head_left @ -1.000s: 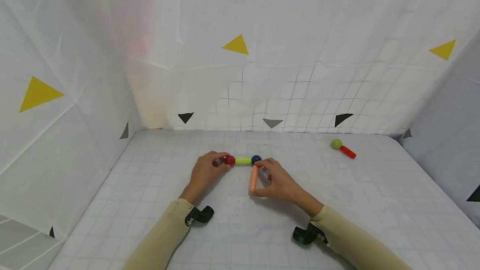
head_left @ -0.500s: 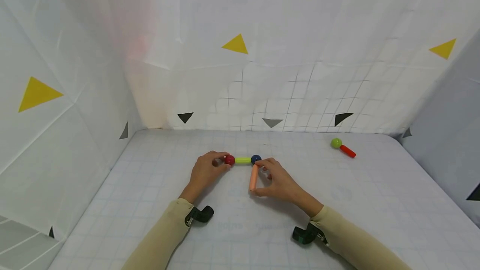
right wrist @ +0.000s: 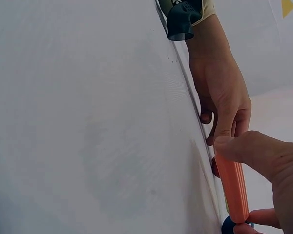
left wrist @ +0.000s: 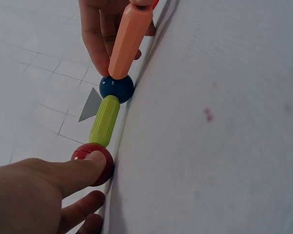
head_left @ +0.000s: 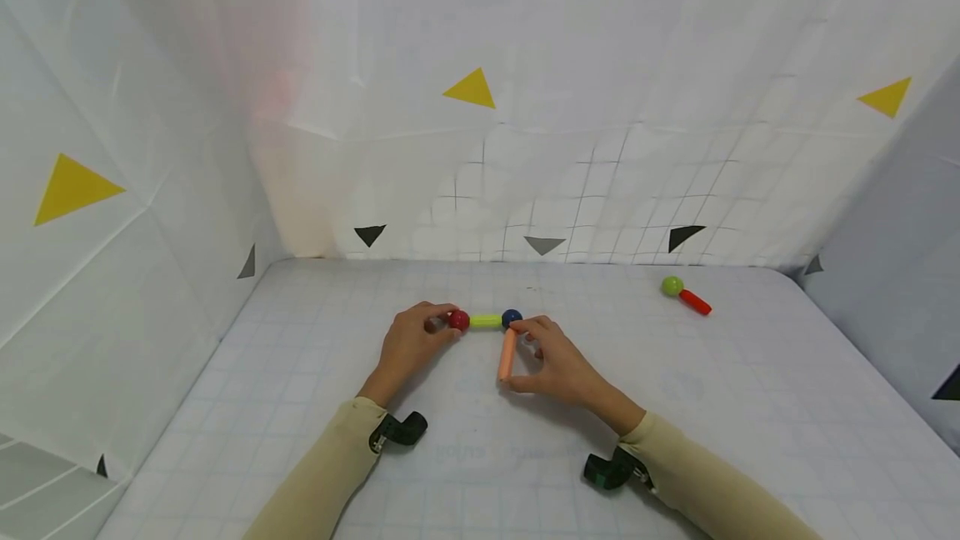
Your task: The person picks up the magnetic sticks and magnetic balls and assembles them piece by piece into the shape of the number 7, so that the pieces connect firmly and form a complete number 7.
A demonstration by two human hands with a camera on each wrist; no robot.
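Note:
My left hand (head_left: 410, 346) pinches a red ball (head_left: 459, 321) between thumb and fingers. From that ball a yellow-green ribbed rod (head_left: 486, 322) runs right to a dark blue ball (head_left: 512, 318), all joined in a row. My right hand (head_left: 561, 366) holds an orange ribbed rod (head_left: 507, 356) lengthwise, thumb at its near end and fingertips at its far end. In the left wrist view the orange rod (left wrist: 129, 44) meets the blue ball (left wrist: 116, 88). The right wrist view shows my thumb pressed on the near end of the orange rod (right wrist: 233, 187).
Farther back on the right of the white table (head_left: 420, 482) lie a light green ball (head_left: 672, 286) and a red rod (head_left: 695, 302), end to end. White sheets with yellow and dark triangles rise behind and at both sides. Each wrist carries a dark camera mount.

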